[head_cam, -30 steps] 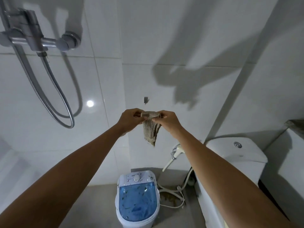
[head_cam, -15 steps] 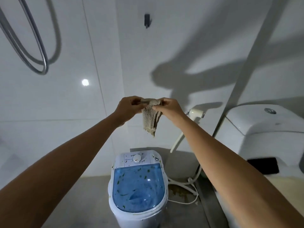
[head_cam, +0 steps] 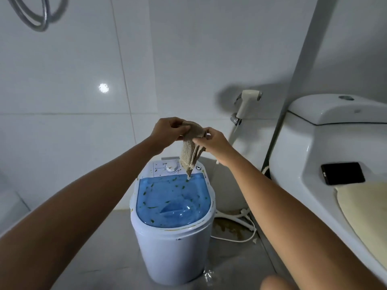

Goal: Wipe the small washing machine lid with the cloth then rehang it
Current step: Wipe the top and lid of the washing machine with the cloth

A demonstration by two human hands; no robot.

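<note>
A small white washing machine [head_cam: 173,254] stands on the floor below my hands. Its blue see-through lid [head_cam: 171,200] is speckled with green and dark bits. A beige knitted cloth [head_cam: 189,155] hangs in the air above the machine's control panel, its lower tip just over the lid's back edge. My left hand [head_cam: 167,132] pinches the cloth's top from the left. My right hand [head_cam: 211,141] pinches it from the right. The wall hook is out of view.
A white toilet [head_cam: 326,147] stands at the right with a black phone [head_cam: 343,173] and a cream mat [head_cam: 366,214] on it. A bidet sprayer [head_cam: 247,103] hangs on the wall. White hoses [head_cam: 240,222] lie on the floor. A shower hose loop [head_cam: 35,15] hangs top left.
Both hands came down with the cloth from near the wall hook to just above the machine. The view tilted down, so the hook left the frame.
</note>
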